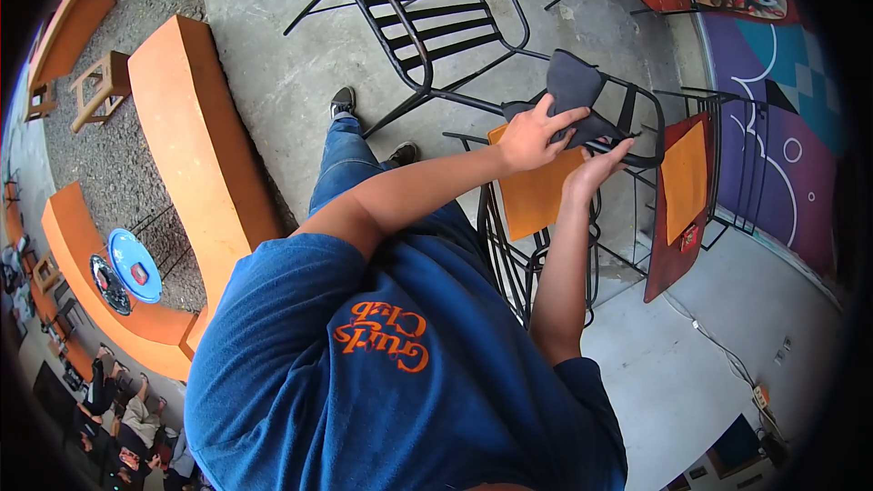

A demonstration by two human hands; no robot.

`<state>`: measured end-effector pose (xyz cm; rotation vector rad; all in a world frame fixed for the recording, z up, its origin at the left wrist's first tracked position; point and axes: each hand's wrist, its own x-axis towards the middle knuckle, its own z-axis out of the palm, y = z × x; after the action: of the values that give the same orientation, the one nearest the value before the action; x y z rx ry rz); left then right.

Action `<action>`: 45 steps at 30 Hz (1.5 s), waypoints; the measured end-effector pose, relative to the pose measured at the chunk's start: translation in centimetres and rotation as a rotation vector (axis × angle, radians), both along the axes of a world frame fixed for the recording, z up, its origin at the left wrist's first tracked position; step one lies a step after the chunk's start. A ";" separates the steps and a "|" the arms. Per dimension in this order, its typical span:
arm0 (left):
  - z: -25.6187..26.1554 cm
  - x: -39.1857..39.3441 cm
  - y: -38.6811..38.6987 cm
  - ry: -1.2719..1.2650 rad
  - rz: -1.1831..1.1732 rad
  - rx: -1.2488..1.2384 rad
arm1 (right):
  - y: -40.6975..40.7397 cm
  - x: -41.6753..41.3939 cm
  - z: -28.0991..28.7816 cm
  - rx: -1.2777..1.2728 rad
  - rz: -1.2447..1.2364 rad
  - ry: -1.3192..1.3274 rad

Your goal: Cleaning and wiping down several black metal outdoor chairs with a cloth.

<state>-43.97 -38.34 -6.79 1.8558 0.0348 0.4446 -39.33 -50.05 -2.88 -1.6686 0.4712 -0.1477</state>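
My left hand point(539, 135) holds a dark grey cloth point(574, 85), its fingers spread over the fabric against the upper frame of a black metal chair point(436, 33). Part of the cloth stands up above the fingers, and another part lies over the chair's bars. Just right of and below it, my right hand point(597, 167) is at the outer tube at the chair's end, close to the cloth's lower edge; some of its fingers are hidden behind the tube. The chair is tilted, with its slatted part toward the top of the view.
Below the hands is an orange chair seat point(535, 191) with black metal legs. A red-brown table point(675, 218) bearing an orange panel stands right, near a painted wall point(764, 116). An orange low wall point(198, 129) runs along the left. Several people are far off at lower left.
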 end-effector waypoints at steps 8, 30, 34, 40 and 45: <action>-13.8 -4.7 10.5 0.293 0.106 0.414 | -7.4 4.4 1.2 -0.186 0.164 -0.009; -11.2 -22.2 20.9 0.247 0.879 -0.565 | -7.8 4.6 2.3 0.012 0.240 0.165; -16.0 -29.5 24.7 0.359 1.277 -0.971 | -8.1 6.1 1.7 0.003 0.250 0.170; -25.4 -43.1 28.3 0.677 1.486 -0.870 | -7.7 6.8 2.2 -0.123 0.187 0.226; -28.1 -52.7 27.7 0.822 1.478 -0.829 | -9.4 8.4 2.1 -0.234 0.116 0.312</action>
<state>-96.69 -10.60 -34.85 0.7720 1.8980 0.4688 -30.95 -59.49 -0.78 -1.9553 0.6066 0.1517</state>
